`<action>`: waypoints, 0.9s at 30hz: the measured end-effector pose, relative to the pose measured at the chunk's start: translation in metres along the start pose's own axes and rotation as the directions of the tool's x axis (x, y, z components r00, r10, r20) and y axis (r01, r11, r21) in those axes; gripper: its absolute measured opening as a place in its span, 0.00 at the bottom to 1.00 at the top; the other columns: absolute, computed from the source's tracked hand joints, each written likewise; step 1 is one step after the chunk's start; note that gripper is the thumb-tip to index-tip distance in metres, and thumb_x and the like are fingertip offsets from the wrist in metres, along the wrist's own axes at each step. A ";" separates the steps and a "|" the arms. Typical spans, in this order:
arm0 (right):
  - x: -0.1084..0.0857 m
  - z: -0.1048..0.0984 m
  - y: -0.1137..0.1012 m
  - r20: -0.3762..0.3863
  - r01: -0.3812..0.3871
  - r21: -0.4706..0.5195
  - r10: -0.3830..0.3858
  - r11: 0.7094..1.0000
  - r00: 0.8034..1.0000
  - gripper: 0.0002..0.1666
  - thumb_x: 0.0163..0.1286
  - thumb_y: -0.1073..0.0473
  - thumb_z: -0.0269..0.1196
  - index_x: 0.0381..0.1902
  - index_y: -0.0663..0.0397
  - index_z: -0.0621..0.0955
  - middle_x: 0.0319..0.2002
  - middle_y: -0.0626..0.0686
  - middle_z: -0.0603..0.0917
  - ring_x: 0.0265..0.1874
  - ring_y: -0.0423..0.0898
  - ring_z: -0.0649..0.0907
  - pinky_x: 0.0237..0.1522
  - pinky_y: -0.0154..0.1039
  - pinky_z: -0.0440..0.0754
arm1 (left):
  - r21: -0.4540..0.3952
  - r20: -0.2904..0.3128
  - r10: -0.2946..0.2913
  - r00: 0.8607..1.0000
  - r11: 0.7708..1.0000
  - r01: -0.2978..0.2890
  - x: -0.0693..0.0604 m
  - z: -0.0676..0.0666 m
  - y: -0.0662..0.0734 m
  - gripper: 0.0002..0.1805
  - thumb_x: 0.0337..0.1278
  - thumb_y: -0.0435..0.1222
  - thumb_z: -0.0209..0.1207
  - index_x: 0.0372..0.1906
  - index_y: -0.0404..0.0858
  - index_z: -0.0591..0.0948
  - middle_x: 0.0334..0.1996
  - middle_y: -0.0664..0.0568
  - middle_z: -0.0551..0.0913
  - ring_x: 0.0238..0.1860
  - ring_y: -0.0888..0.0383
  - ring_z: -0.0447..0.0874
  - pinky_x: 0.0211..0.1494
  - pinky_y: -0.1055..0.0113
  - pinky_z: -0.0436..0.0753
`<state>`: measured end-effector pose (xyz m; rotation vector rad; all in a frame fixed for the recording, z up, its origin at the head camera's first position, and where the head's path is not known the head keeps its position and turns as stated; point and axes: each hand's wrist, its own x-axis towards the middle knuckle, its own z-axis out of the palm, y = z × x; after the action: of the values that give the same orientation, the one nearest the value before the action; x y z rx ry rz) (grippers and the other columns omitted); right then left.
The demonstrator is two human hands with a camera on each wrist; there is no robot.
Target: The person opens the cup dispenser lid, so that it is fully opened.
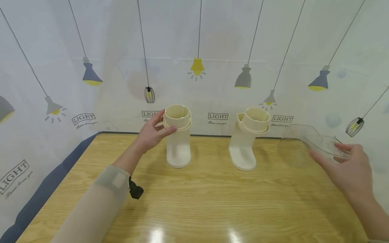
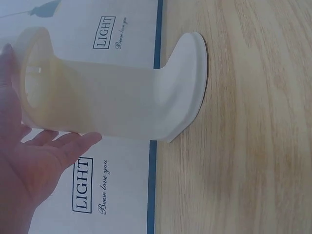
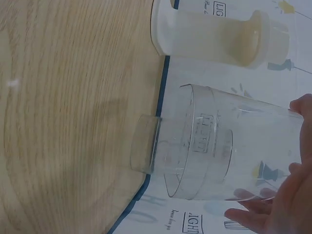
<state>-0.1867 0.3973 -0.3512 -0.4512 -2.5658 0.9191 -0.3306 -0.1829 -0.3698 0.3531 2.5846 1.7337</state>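
Note:
On the left, a cream plastic stand (image 1: pixel 178 148) with a ring-shaped top and a rounded foot stands upright on the table. My left hand (image 1: pixel 152 133) grips its top ring, thumb at the front and fingers at the left side; the left wrist view shows the fingers beside the column (image 2: pixel 112 102). To the right, my right hand (image 1: pixel 354 168) holds a clear see-through container (image 3: pixel 248 131) by one end, above the table. A narrower clear tube-like part (image 3: pixel 146 146) projects from the container's far end.
A second cream stand (image 1: pixel 243 157) of like shape stands upright between the hands, near the table's back edge. Behind the wooden table (image 1: pixel 194 202) hangs a white cloth (image 1: pixel 170 40) printed with lamps. A black strap device (image 1: pixel 135 190) sits on the left wrist.

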 end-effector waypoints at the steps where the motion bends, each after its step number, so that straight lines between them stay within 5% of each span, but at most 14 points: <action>1: 0.001 -0.001 0.004 0.004 -0.004 -0.012 0.004 1.000 1.000 0.62 0.69 0.29 0.72 0.79 0.67 0.62 0.79 0.72 0.65 0.66 0.71 0.78 0.38 0.31 0.73 | 0.001 0.003 -0.001 1.000 1.000 0.001 0.000 0.000 0.000 0.59 0.68 0.59 0.72 0.92 0.57 0.49 0.89 0.44 0.58 0.86 0.34 0.62 0.82 0.36 0.71; 5: 0.005 -0.002 0.017 0.030 -0.013 -0.046 0.014 0.999 0.999 0.62 0.71 0.28 0.70 0.80 0.70 0.62 0.77 0.78 0.63 0.73 0.81 0.70 0.43 0.39 0.66 | 0.005 0.010 -0.005 1.000 1.000 0.005 0.000 0.000 0.000 0.58 0.69 0.59 0.72 0.92 0.58 0.48 0.89 0.44 0.57 0.86 0.34 0.61 0.82 0.36 0.71; 10: 0.009 -0.002 0.033 0.073 -0.043 -0.069 0.048 0.997 0.996 0.65 0.72 0.27 0.68 0.81 0.73 0.60 0.77 0.82 0.61 0.70 0.82 0.70 0.38 0.37 0.69 | 0.010 0.011 -0.006 1.000 1.000 0.006 -0.001 0.000 0.000 0.57 0.69 0.59 0.71 0.92 0.60 0.49 0.89 0.45 0.57 0.86 0.34 0.61 0.82 0.36 0.72; 17: 0.012 0.001 0.046 0.111 -0.063 -0.071 0.070 0.996 0.991 0.68 0.72 0.27 0.68 0.82 0.77 0.58 0.79 0.85 0.55 0.70 0.85 0.68 0.49 0.67 0.80 | 0.015 0.019 0.005 1.000 1.000 -0.005 0.000 0.001 -0.001 0.57 0.70 0.58 0.71 0.92 0.58 0.49 0.89 0.44 0.58 0.86 0.34 0.62 0.82 0.35 0.71; 27: 0.013 0.003 0.050 0.159 -0.045 -0.105 0.062 0.993 0.985 0.68 0.73 0.25 0.67 0.80 0.77 0.55 0.75 0.87 0.51 0.69 0.84 0.67 0.43 0.62 0.81 | 0.006 0.030 0.034 0.999 0.999 -0.034 0.003 0.003 -0.001 0.56 0.71 0.57 0.70 0.92 0.58 0.49 0.89 0.43 0.58 0.85 0.34 0.63 0.81 0.36 0.72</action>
<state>-0.1911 0.4383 -0.3832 -0.4950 -2.7701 0.8792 -0.3331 -0.1797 -0.3722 0.4227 2.5790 1.7169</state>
